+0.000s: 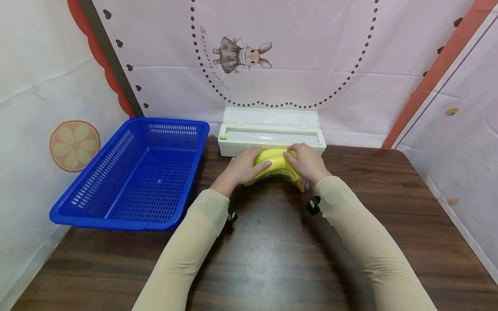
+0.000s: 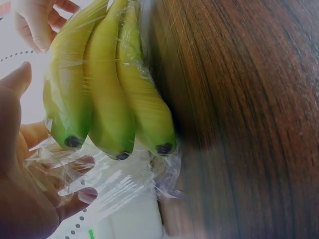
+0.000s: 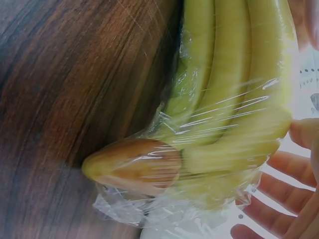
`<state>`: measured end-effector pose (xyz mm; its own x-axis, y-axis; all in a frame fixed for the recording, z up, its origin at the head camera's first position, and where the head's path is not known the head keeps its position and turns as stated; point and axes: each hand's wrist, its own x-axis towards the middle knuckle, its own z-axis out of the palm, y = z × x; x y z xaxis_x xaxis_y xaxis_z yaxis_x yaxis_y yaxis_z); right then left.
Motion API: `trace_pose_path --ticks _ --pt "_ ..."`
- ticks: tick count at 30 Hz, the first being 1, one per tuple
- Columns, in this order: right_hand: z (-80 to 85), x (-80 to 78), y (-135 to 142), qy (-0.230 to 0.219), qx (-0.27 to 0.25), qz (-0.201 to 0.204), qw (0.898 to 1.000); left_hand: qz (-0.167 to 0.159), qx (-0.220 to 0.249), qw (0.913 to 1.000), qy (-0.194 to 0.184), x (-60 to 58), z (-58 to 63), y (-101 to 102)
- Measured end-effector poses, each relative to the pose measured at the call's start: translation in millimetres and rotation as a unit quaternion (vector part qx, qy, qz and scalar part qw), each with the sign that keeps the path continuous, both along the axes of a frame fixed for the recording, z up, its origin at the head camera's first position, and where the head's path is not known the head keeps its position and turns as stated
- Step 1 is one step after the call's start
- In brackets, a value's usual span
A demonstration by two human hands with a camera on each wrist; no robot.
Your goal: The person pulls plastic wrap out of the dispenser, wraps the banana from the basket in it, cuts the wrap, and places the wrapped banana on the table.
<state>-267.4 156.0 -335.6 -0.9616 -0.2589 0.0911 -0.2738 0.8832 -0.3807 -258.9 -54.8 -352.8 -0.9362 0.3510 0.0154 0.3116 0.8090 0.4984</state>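
Observation:
A bunch of yellow bananas (image 1: pixel 277 163), greenish at the tips, lies on the table wrapped in clear plastic film (image 3: pixel 124 206). At the bunch's left end is my left hand (image 1: pixel 244 166). Its fingers are spread against loose film (image 2: pixel 114 174) beyond the banana tips, and its thumb stands apart from the fruit in the left wrist view. My right hand (image 1: pixel 307 162) is at the stem end, touching the wrapped bananas with its fingers extended along the far side. The brown stem (image 3: pixel 134 162) shows under the film. Some fingertips are partly hidden behind film and fruit.
Just behind the bananas stands a white cling film box (image 1: pixel 272 137), its lid (image 1: pixel 270 116) raised and a green slider at its left. A blue plastic basket (image 1: pixel 116 223) sits to the left. Printed cloth (image 1: pixel 303 52) hangs behind the dark wooden table (image 1: pixel 268 259).

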Motion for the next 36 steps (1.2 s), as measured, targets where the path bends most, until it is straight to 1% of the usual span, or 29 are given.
trace_pose_path --ticks 4,8,15,20,27,32,36 --pt "1.1 -0.5 -3.8 0.011 0.005 0.006 1.0 0.022 -0.009 0.9993 0.028 -0.1 -0.1 -2.6" --pt "2.4 -1.5 -7.7 0.027 0.006 0.021 0.999 0.057 -0.028 0.9966 0.053 0.8 -1.2 -5.5" --pt "5.7 -2.1 -17.8 0.036 0.012 0.039 0.999 0.12 -0.02 0.9903 0.067 1.8 -4.8 -9.4" --pt "9.5 -1.9 -26.9 0.044 0.029 0.041 0.998 0.16 -0.014 0.9834 0.084 0.6 -6.8 -12.3" --pt "14.8 -2.7 -39.9 0.043 0.052 0.052 0.996 0.223 0.011 0.9689 0.107 -2.3 -8.9 -16.1" --pt "17.9 -5.8 -49.9 0.036 0.05 0.067 0.996 0.251 0.015 0.9619 0.107 -4.5 -11.2 -20.5" --pt "20.1 -7.9 -57.2 0.034 0.058 0.077 0.995 0.256 0.013 0.9612 0.102 -6.3 -13.7 -22.6"
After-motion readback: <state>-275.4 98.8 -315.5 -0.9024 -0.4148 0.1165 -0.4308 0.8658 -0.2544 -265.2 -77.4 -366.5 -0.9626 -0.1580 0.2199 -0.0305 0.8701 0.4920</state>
